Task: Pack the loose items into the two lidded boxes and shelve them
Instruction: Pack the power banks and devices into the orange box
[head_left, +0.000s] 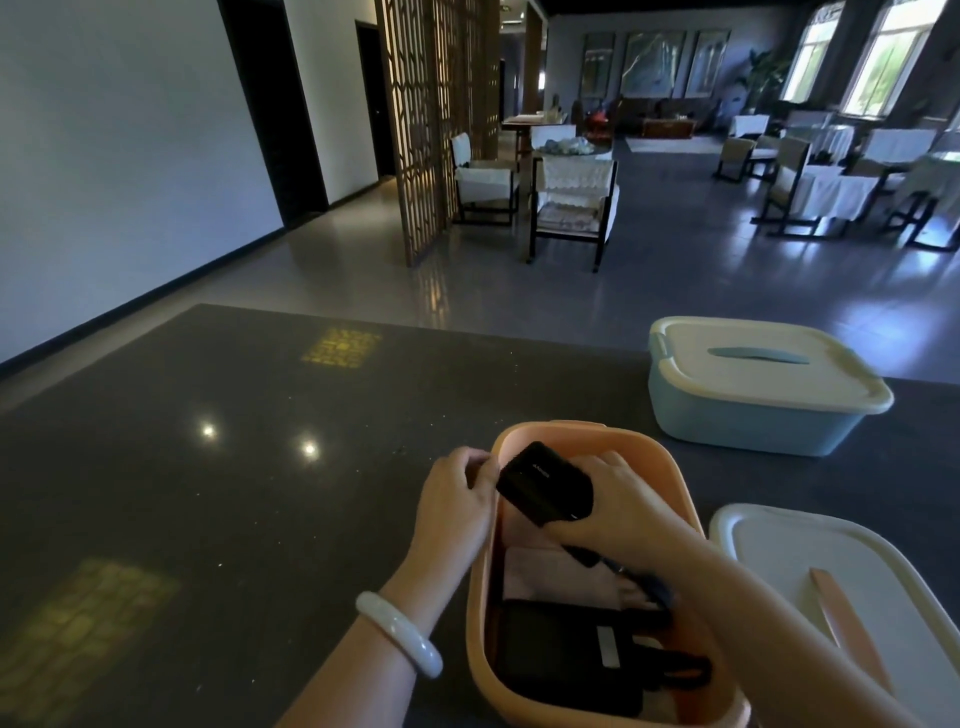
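Small blk device (543, 483), open orange box (477, 623)

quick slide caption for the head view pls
Right hand holds a black device over the open orange box, left hand grips its rim; the blue box sits lidded behind.

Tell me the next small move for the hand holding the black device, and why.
Probably lower the black rectangular device, gripped by the right hand, into the far end of the open orange plastic box; dark items already fill its near end. The left hand holds the rim, and the white lid lies off to the right.
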